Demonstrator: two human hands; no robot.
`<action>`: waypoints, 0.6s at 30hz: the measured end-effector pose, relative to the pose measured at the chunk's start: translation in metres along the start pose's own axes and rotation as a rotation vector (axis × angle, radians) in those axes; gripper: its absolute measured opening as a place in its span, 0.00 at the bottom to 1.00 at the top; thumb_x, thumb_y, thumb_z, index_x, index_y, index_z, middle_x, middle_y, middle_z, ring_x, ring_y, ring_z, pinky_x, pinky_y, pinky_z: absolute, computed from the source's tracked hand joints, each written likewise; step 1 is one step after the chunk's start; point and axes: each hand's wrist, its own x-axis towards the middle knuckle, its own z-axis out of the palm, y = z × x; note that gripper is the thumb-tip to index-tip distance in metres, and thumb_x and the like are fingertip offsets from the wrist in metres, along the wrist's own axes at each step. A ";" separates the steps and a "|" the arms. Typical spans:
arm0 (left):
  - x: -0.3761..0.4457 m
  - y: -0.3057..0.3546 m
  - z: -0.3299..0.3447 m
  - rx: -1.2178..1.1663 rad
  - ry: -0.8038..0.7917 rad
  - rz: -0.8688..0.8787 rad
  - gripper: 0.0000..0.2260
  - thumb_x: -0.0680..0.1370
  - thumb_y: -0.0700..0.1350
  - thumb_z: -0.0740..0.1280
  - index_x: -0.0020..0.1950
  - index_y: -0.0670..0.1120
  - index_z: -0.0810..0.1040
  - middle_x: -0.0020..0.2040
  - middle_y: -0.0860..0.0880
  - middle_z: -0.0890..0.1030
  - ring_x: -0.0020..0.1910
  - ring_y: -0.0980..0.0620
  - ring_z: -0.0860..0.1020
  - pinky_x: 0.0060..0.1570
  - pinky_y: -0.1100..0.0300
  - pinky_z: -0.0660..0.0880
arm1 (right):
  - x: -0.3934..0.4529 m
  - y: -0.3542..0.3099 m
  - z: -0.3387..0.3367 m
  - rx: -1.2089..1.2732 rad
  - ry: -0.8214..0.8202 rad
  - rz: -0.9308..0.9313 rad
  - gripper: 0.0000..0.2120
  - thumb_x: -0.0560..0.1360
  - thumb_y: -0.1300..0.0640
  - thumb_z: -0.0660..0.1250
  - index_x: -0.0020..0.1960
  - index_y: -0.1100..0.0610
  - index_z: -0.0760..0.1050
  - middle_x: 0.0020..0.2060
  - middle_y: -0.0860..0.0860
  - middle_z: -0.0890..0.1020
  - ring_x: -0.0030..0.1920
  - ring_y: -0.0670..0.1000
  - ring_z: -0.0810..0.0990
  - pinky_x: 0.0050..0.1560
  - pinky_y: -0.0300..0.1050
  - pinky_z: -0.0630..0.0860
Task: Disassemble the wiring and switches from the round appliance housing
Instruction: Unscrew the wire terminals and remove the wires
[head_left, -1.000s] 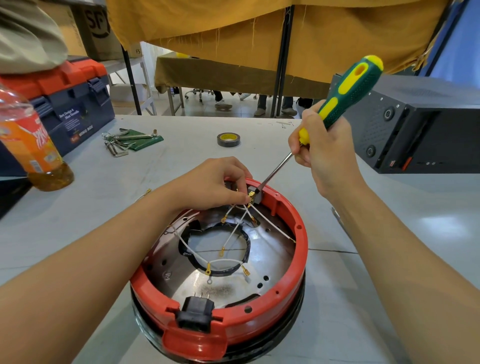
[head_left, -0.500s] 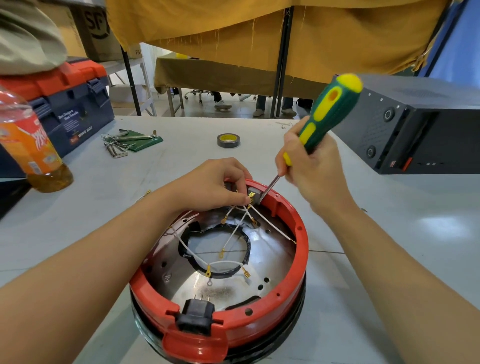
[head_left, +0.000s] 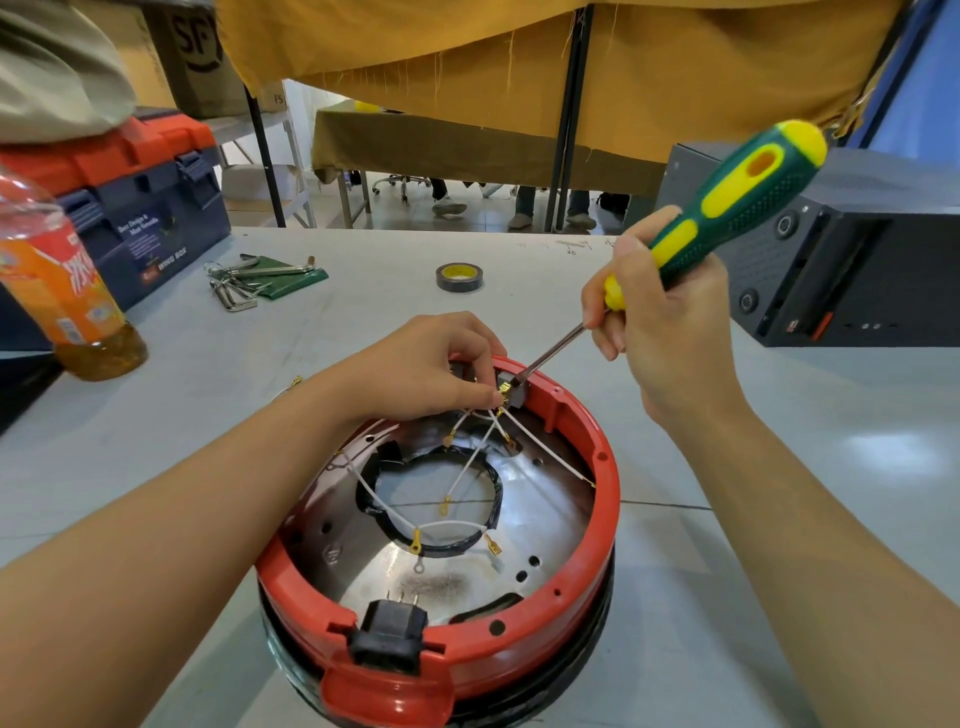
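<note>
A pale grey worktable (head_left: 753, 597) holds a round red appliance housing (head_left: 605, 499) near its front edge. The left hand (head_left: 431, 371) pinches white wires (head_left: 485, 460) at the far rim; the right hand (head_left: 670, 332) grips a green-and-yellow screwdriver (head_left: 737, 195), tip at a black switch (head_left: 514, 392). Behind lie tape (head_left: 459, 277), hex keys (head_left: 249, 278), a toolbox (head_left: 135, 208), a bottle (head_left: 62, 280), a black case (head_left: 852, 260) and mustard cloth (head_left: 649, 67).
</note>
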 end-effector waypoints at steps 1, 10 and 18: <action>0.000 0.000 0.000 0.000 0.001 0.001 0.05 0.71 0.42 0.73 0.36 0.47 0.80 0.55 0.56 0.76 0.49 0.66 0.75 0.42 0.79 0.64 | -0.001 -0.001 0.001 -0.010 -0.001 -0.011 0.10 0.79 0.63 0.57 0.40 0.54 0.66 0.23 0.51 0.74 0.19 0.46 0.67 0.21 0.36 0.66; 0.000 0.000 0.000 0.008 -0.001 0.014 0.06 0.71 0.43 0.73 0.35 0.49 0.80 0.55 0.56 0.76 0.50 0.66 0.75 0.42 0.79 0.65 | -0.011 -0.001 0.003 -0.003 -0.051 -0.081 0.10 0.78 0.64 0.57 0.40 0.53 0.66 0.25 0.60 0.72 0.20 0.44 0.68 0.24 0.35 0.68; 0.001 -0.001 0.000 0.022 -0.004 0.028 0.06 0.71 0.43 0.73 0.35 0.49 0.80 0.55 0.58 0.76 0.49 0.65 0.75 0.44 0.77 0.67 | 0.000 0.018 -0.009 0.180 0.146 0.129 0.11 0.80 0.64 0.55 0.39 0.55 0.63 0.23 0.52 0.70 0.22 0.46 0.66 0.23 0.38 0.67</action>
